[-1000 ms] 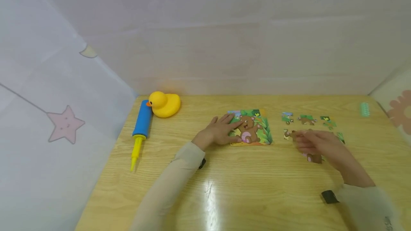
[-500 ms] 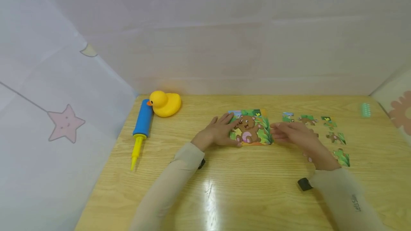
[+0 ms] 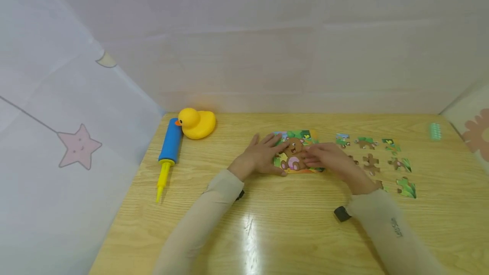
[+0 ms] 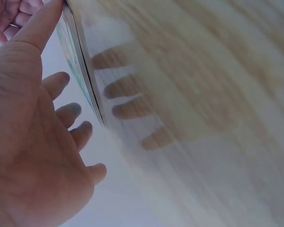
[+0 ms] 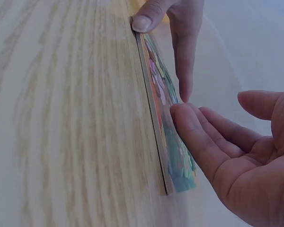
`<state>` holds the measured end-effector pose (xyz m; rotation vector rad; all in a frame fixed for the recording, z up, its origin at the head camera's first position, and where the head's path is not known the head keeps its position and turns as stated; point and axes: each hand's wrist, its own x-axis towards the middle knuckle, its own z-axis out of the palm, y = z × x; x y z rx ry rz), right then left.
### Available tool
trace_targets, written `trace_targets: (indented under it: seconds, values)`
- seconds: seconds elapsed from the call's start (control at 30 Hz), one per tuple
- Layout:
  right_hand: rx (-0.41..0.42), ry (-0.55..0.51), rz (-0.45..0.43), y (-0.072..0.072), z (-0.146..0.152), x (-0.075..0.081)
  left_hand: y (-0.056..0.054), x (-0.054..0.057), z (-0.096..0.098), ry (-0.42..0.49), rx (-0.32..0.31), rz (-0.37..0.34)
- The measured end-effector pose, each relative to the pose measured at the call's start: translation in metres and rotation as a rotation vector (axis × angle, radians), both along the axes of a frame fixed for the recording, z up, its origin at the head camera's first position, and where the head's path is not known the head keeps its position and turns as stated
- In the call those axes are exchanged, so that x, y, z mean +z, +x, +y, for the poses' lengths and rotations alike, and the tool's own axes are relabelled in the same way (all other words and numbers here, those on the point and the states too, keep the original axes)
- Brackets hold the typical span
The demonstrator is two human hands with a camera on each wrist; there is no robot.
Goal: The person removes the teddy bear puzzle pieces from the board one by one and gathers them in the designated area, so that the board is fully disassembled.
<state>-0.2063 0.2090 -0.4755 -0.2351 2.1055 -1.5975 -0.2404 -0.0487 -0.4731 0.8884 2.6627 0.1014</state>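
Note:
A flat puzzle board (image 3: 293,163) printed with a brown bear lies on the table. Spread across its left part is my left hand (image 3: 259,157), thumb along the near edge. My right hand (image 3: 332,161) reaches over the board's right part, fingers extended. In the right wrist view its fingertips come right down at the picture, while the thumb stands apart and nothing is pinched. The left wrist view shows the left fingers along the board's edge (image 4: 80,52). Several loose jigsaw pieces (image 3: 371,165) lie right of the board; the right hand and wrist partly hide some.
A yellow rubber duck (image 3: 198,124) sits at the back left, beside a blue and yellow hand pump (image 3: 170,143). At the far right lies a small green studded object (image 3: 435,131). A pale printed cloth (image 3: 244,63) rises behind the table.
My right hand has moved left from the loose pieces onto the board's right part, uncovering several pieces. The left hand has stayed on the board.

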Motion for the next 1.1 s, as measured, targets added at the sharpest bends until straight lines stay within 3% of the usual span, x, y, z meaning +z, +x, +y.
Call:
trace_targets:
  seconds: [0.13, 0.4, 0.63, 1.1]
  values:
    - [0.037, -0.011, -0.008, -0.002, -0.005, -0.002, 0.000, 0.000, 0.001, -0.009, -0.027, 0.006]
    - [-0.038, -0.090, -0.116, 0.000, -0.018, 0.000, -0.003, 0.001, 0.000, -0.052, -0.036, -0.022]
    - [-0.077, -0.167, -0.212, 0.002, -0.029, 0.001, -0.004, 0.000, -0.001, -0.027, -0.013, -0.052]
    - [-0.082, -0.195, -0.244, 0.004, -0.034, 0.004, -0.004, 0.001, 0.001, -0.032, -0.011, -0.069]
